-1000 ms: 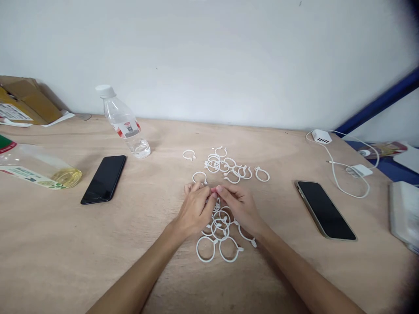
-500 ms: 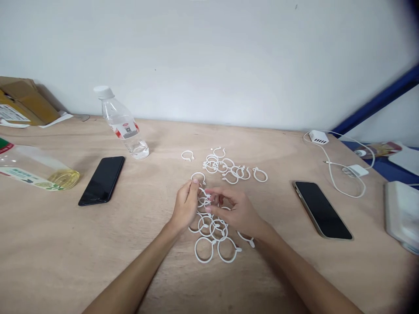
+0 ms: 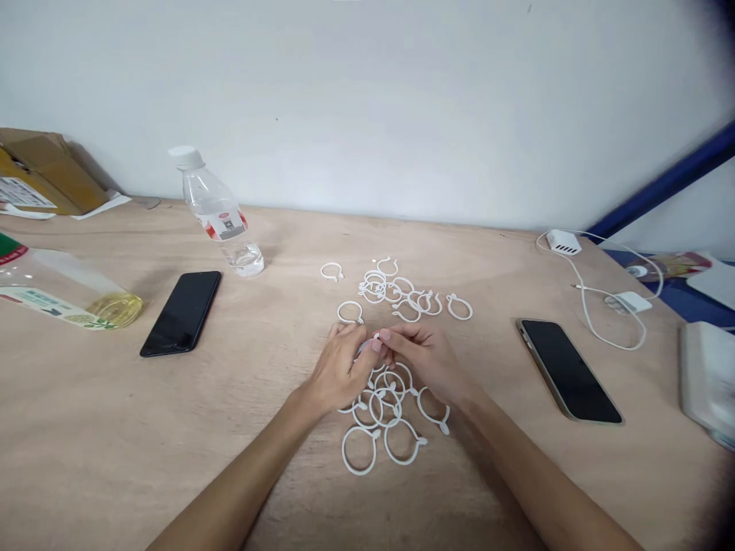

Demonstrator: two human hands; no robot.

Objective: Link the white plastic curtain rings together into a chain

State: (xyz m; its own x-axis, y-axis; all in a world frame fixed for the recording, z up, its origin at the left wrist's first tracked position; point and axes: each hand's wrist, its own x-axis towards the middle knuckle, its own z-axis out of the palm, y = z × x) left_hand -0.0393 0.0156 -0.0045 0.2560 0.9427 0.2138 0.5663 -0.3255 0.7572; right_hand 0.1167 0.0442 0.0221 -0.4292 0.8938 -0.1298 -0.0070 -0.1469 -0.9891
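Since half a second ago: hands brought back together, fingertips now meeting where a gap showed before; rest of the bench unchanged.

Left hand (image 3: pixel 340 371): palm down on the wooden table (image 3: pixel 276 428), thumb and forefinger pinched on a small white ring (image 3: pixel 376 339). Right hand (image 3: pixel 428 360): fingers curled, fingertips pressed against the same ring from the opposite side. Ring mostly hidden between the fingertips; open or snapped shut cannot be told.

Linked rings (image 3: pixel 386 417): a chain of white plastic rings, lying flat on the table directly below and between both wrists, upper end running up under the fingers, lower two loops nearest the camera. Loose rings (image 3: pixel 402 295): a scattered heap just beyond the fingertips, not touched. Single ring (image 3: pixel 350 311): just above the left knuckles, apart from the hand. Another single ring (image 3: pixel 331 271): farther back, left of the heap.

Left of the hands, well apart: black phone (image 3: pixel 182 312), face up; water bottle (image 3: pixel 217 214), upright, capped; oil bottle (image 3: pixel 63 295), lying on its side. Right of the hands: second phone (image 3: pixel 568 370), face up; white charger (image 3: pixel 564 242) with cable (image 3: pixel 597 321) looped on the table. Far left corner: cardboard box (image 3: pixel 43 172).
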